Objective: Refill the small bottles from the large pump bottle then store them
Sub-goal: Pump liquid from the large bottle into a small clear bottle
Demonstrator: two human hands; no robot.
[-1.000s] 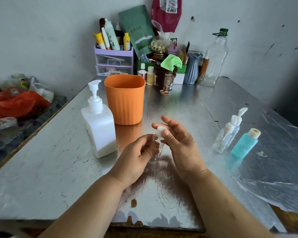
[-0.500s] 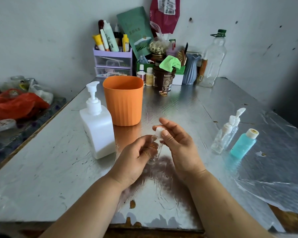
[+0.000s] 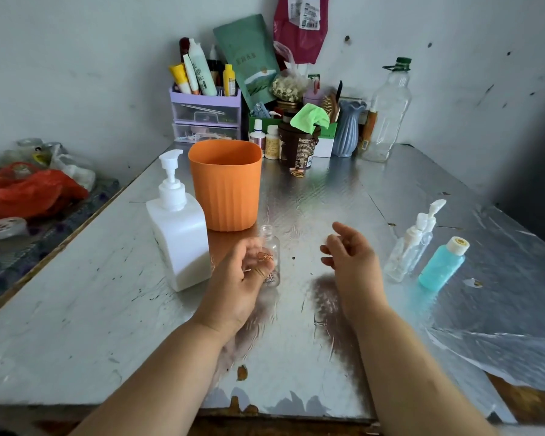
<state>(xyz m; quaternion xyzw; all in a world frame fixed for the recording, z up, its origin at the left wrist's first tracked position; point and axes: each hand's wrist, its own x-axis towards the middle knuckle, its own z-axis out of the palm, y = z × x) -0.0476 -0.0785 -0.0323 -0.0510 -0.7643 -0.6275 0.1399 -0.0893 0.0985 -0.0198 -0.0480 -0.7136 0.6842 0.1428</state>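
Table (image 3: 343, 190) covered in silver foil sheet, scuffed, worn through at near edge. On it: white pump bottle (image 3: 178, 228) at left, orange ribbed cup (image 3: 226, 184) just beside it. Small clear bottle (image 3: 270, 256), uncapped, upright in front of cup. Two clear pump bottles (image 3: 414, 243) and teal bottle (image 3: 441, 265) at right. Purple drawer organiser (image 3: 205, 116), blue vase (image 3: 349, 129), empty clear plastic bottle (image 3: 387, 111) along back wall.

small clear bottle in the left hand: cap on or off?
Off. The small clear bottle, held by the left hand, shows a bare threaded neck, mouth open.
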